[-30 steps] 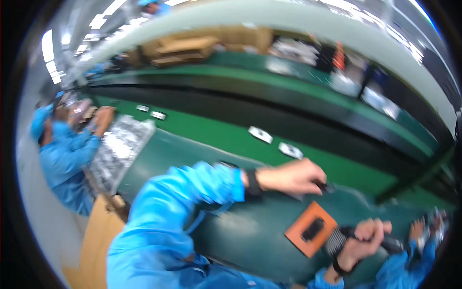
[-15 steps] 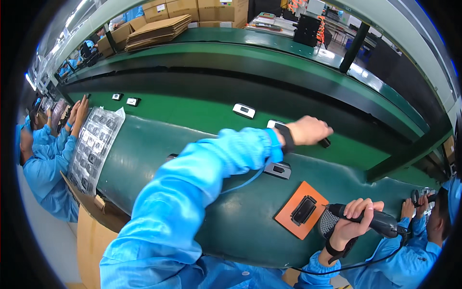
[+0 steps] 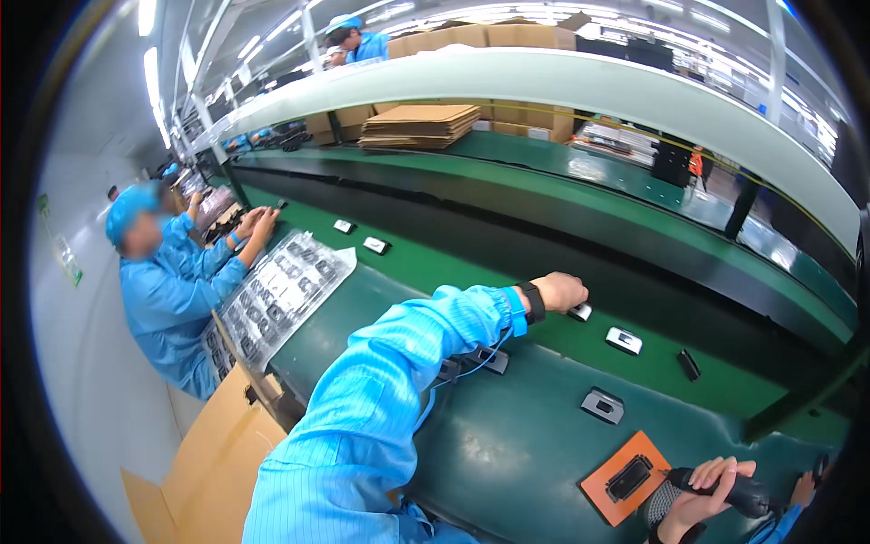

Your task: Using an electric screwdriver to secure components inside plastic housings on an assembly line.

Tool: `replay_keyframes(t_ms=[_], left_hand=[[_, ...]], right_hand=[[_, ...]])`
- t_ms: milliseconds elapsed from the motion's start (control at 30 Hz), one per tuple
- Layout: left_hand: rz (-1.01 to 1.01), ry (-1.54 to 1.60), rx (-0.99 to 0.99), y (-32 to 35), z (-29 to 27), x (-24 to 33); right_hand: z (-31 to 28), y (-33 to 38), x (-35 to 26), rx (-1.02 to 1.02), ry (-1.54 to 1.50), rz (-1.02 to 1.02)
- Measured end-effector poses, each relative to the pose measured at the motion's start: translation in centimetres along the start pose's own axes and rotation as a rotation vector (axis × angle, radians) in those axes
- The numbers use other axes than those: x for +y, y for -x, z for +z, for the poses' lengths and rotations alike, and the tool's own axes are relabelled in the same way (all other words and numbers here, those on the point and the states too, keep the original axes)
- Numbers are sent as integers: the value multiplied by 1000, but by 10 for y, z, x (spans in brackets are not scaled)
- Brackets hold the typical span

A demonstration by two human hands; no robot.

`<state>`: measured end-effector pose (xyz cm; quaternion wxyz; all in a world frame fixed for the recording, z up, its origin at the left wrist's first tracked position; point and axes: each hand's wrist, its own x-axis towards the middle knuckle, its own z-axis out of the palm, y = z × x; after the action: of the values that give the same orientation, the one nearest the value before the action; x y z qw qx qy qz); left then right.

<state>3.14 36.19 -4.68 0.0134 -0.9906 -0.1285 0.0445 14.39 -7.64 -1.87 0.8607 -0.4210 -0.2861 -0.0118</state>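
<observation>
My left hand (image 3: 562, 292) reaches across to the green conveyor belt, its fingers closed on a small white-and-black device (image 3: 580, 312) that they partly cover. My right hand (image 3: 711, 494), at the lower right, grips a black electric screwdriver (image 3: 745, 497). The screwdriver's tip points at an orange fixture (image 3: 594, 486) holding a black rectangular part (image 3: 629, 478). Below the screwdriver, a grey dotted piece (image 3: 664, 497) shows beside my right hand. A grey housing (image 3: 603, 405) lies on the bench above the fixture, and another grey housing (image 3: 492, 360) sits beyond my left sleeve.
Another white device (image 3: 623, 341) and a black piece (image 3: 689, 364) lie on the belt (image 3: 471, 272) to the right; two devices are farther left. A plastic tray sheet (image 3: 290, 286) lies near a co-worker (image 3: 168, 281). A cardboard box (image 3: 213, 444) stands at lower left; a green post (image 3: 807, 390) rises at right.
The view has swung left and upward. My left hand has moved from beside the black piece leftward along the belt to a white device. My right hand still holds the screwdriver by the fixture.
</observation>
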Motion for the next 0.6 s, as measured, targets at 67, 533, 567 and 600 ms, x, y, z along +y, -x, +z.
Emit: replay_keyframes(t_ms=[67,533,567,600], left_hand=[[140,68,48,-6,4,-2],[129,194,64,18,-17,16],[183,123,128,28,-12,17],[227,131,166,30,-15,27]], right_hand=[[-6,-1,0,-8,20,-13],[10,0,-10,-167,-86,27],[9,0,-8,-180,-130,36],[5,5,-19,-164,-93,5]])
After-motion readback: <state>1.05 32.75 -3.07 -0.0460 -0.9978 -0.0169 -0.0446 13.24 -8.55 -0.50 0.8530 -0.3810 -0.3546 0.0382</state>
